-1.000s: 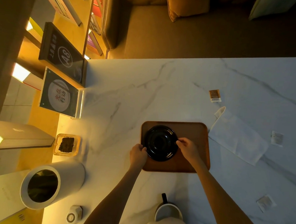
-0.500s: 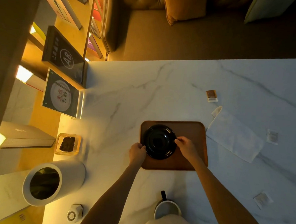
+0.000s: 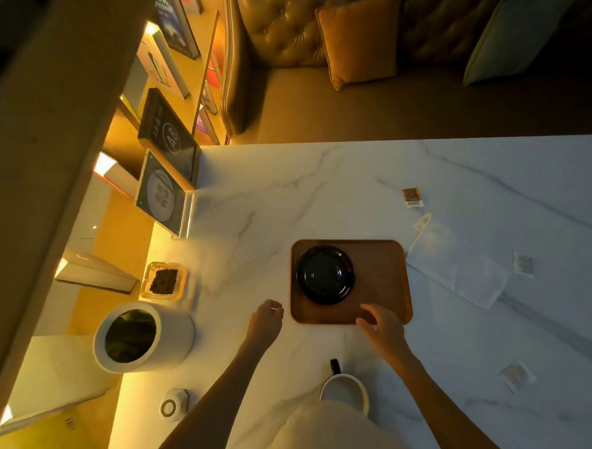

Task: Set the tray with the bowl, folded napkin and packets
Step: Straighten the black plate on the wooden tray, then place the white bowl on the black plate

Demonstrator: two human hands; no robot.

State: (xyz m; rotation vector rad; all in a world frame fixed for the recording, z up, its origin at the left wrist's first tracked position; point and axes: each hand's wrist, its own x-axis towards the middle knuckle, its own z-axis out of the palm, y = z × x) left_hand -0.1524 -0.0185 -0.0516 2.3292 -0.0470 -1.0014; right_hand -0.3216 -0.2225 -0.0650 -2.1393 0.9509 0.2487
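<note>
A black bowl [image 3: 325, 274] sits on the left half of the brown wooden tray [image 3: 384, 280] on the marble table. My left hand [image 3: 265, 320] hovers just left of the tray's near corner, fingers loosely curled, holding nothing. My right hand [image 3: 380, 326] is over the tray's near edge, fingers spread and empty. A white napkin [image 3: 457, 263] lies unfolded right of the tray. Three packets lie loose on the table: a brown one [image 3: 412, 197] beyond the napkin, a pale one [image 3: 523, 264] at its right, another [image 3: 515, 375] nearer me.
A white cylindrical bin [image 3: 141, 338], a glass dish with dark contents [image 3: 163, 281] and a small round device [image 3: 172, 405] stand along the left table edge. A white mug [image 3: 344, 388] is close to my body. Framed signs [image 3: 162, 196] stand at the far left corner.
Both hands have let go of the bowl and drawn back toward me. The bowl stays on the tray's left half.
</note>
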